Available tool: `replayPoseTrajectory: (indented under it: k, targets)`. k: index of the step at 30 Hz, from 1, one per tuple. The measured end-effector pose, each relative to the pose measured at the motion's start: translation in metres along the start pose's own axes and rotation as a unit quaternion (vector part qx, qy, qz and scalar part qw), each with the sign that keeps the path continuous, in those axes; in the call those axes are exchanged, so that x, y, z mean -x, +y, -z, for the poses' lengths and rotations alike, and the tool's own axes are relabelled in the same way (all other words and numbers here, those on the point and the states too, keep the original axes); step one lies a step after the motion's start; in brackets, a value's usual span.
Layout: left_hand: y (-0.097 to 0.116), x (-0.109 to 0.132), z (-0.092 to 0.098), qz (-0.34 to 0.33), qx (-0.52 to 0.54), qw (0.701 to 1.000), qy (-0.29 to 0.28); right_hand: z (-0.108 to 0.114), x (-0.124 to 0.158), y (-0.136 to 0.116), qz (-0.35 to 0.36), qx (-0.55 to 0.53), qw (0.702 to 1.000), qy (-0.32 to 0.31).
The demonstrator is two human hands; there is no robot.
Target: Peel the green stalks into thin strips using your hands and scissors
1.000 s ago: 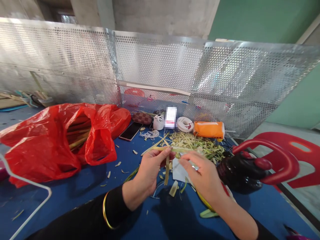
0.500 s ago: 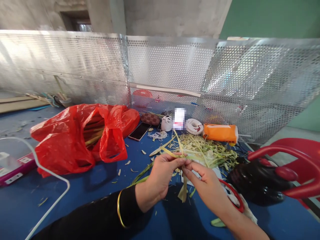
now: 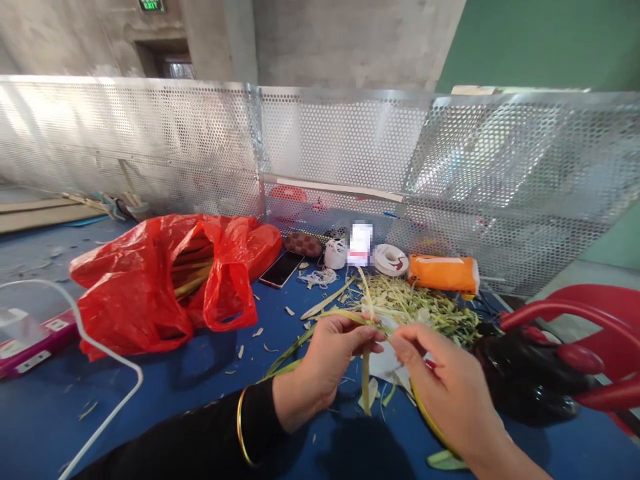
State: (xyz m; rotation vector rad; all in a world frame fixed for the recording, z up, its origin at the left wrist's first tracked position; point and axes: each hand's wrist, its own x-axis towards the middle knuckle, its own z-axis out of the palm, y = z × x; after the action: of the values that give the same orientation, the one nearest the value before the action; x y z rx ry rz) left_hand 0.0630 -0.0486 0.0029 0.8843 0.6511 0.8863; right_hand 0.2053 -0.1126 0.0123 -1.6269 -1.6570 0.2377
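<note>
My left hand [image 3: 327, 357] pinches crossed flat plant strips [image 3: 367, 293] between thumb and fingers, above the blue table. One strip runs up from the pinch, one reaches left, and another hangs down below. Just to the right, my right hand [image 3: 440, 373] is closed, thumb against forefinger, on a yellow-green plant strip [image 3: 423, 407] that curves down beneath the hand. Its far end is hidden behind the hand and forearm. Behind both hands lies a heap of shredded plant scraps [image 3: 425, 307], partly on a white sheet [image 3: 385, 363].
Left stands a red plastic bag [image 3: 135, 287] holding brown stalks, near a white cable [image 3: 107, 350]. Farther back are a phone [image 3: 281, 269], a checkered case [image 3: 303, 245], a tape roll [image 3: 391, 259] and an orange packet [image 3: 443, 272]. A black kettle [image 3: 530, 380] sits right, before a perforated metal screen [image 3: 340, 133].
My right hand has moved right, away from my left hand, and now holds a strip that curves below it. The left hand keeps its pinch. The view has tilted up slightly.
</note>
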Motion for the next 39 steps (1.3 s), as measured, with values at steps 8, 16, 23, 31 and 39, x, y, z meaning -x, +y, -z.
replayPoseTrajectory:
  k: [8,16,23,31,39]
  targets:
    - [-0.003,0.007,-0.002,0.046,-0.090,0.991,-0.090,-0.004,-0.015,0.011,-0.173,-0.300,0.934,-0.083]
    - [-0.007,0.005,-0.003,0.069,-0.104,0.990,-0.065,-0.020,-0.006,0.018,-0.205,-0.376,0.903,-0.028]
    - [-0.011,0.005,-0.002,0.088,-0.057,0.994,-0.011,-0.018,-0.011,0.024,-0.166,-0.204,0.965,-0.015]
    - [-0.003,-0.001,0.003,0.116,0.086,0.989,0.044,-0.006,0.001,0.008,0.158,0.028,0.980,0.115]
    - [-0.007,-0.001,0.005,0.052,0.039,0.997,0.028,-0.006,-0.003,0.010,0.185,0.096,0.972,0.104]
